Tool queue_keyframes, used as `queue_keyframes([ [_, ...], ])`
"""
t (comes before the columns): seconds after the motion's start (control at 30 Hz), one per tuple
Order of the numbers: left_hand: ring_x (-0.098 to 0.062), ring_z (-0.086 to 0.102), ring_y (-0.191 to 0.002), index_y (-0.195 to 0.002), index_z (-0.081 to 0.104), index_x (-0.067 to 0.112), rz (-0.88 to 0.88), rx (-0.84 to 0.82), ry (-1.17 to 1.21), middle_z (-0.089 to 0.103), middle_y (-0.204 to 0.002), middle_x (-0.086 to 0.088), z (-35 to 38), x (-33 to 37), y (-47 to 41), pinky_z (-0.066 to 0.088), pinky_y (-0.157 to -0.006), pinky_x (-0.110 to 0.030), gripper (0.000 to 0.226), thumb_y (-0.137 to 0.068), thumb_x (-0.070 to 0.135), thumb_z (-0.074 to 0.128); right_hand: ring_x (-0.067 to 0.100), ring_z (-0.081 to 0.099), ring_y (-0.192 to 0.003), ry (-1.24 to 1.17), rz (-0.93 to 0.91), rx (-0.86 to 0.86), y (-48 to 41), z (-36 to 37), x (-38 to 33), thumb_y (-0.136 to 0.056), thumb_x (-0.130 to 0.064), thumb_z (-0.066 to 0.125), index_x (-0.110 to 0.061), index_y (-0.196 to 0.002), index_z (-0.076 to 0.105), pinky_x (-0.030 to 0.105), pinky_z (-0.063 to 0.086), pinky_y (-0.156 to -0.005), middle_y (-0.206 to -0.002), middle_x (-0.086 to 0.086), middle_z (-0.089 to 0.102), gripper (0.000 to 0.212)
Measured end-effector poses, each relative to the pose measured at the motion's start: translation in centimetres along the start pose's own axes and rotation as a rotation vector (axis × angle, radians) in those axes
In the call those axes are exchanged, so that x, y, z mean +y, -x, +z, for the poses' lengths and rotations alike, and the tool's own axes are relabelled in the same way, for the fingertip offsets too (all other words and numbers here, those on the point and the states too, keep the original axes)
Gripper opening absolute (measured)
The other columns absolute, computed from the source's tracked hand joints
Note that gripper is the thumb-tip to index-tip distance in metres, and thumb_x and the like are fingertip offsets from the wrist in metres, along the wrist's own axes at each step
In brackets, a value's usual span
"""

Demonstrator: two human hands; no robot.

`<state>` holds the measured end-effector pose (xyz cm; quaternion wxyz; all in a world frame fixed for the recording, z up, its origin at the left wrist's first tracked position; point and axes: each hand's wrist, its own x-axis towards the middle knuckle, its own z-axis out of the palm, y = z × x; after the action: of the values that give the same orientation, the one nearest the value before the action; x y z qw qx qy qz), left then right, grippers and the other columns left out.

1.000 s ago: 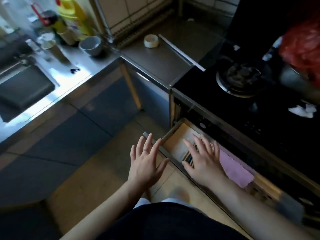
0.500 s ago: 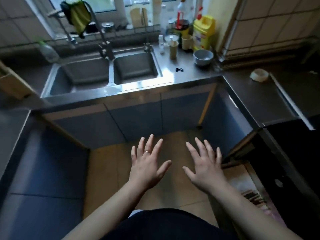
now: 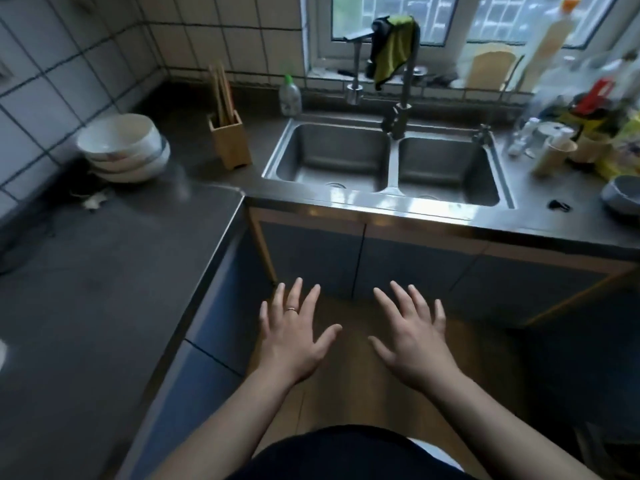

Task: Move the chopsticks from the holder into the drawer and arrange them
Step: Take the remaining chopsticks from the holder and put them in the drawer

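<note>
My left hand (image 3: pixel 294 341) and right hand (image 3: pixel 412 344) are both held out in front of me, palms down, above the wooden floor (image 3: pixel 349 393). They sit side by side and apart from each other. My fingers (image 3: pixel 296 292) are spread wide and straight, holding nothing and touching nothing. There is a ring (image 3: pixel 292 309) on my left hand.

The chopsticks (image 3: pixel 221 95) are well away from my fingers, up and to the left. They stand upright in the wooden holder (image 3: pixel 230 140), leaning slightly left, with their tops rising above its rim against the tiled wall. The picture is soft there, so I cannot tell how many there are. The holder stands on the dark surface (image 3: pixel 86 271), in the far corner, just left of the double sink (image 3: pixel 381 199).

Further left on the same surface a stack of white bowls (image 3: pixel 124 147) sits near the wall. A soap bottle (image 3: pixel 290 95) stands behind the sink's left corner, between the holder and the tap (image 3: pixel 401 109). A green cloth (image 3: pixel 394 50) hangs over the tap. My left hand is the nearer one to the holder.
</note>
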<state>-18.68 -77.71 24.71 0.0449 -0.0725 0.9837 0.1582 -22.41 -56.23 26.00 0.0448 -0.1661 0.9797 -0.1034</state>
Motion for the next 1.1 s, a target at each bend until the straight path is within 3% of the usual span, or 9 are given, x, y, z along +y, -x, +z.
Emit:
queue_keyframes([
  [0.43,-0.014,-0.012,-0.148,-0.152,0.01,0.042,-0.252,0.192,0.133,0.002,-0.164,0.008,-3.9,-10.6,-7.5,-0.002,-0.116,-0.053,0.08,-0.082,0.079,0.021,0.021,-0.009,-0.149,-0.033,-0.255,-0.124,-15.2,-0.1,-9.6,-0.088,-0.056,0.046,-0.042,-0.147,0.001,0.056,-0.012,-0.117,-0.162,-0.006,0.002,0.075],
  [0.73,-0.019,-0.003,-0.15,-0.153,0.02,0.036,-0.355,0.308,0.153,0.012,-0.164,0.006,-8.5,-12.0,-20.1,0.009,-0.118,-0.05,0.082,-0.081,0.075,0.022,0.022,0.002,-0.149,-0.071,-0.402,-0.073,-31.5,-2.5,-11.0,-0.085,-0.054,0.046,-0.039,-0.147,0.01,0.055,-0.003,-0.118,-0.159,-0.005,0.014,0.074],
  [1.1,-0.013,-0.003,-0.148,-0.152,0.02,0.036,-0.411,0.348,0.23,0.013,-0.163,0.008,-12.7,-14.6,-32.2,0.008,-0.119,-0.047,0.076,-0.085,0.07,0.032,0.02,0.004,-0.149,-0.093,-0.468,-0.085,-46.9,-5.0,-13.1,-0.087,-0.057,0.046,-0.041,-0.147,0.01,0.053,0.001,-0.118,-0.159,-0.008,0.016,0.072],
])
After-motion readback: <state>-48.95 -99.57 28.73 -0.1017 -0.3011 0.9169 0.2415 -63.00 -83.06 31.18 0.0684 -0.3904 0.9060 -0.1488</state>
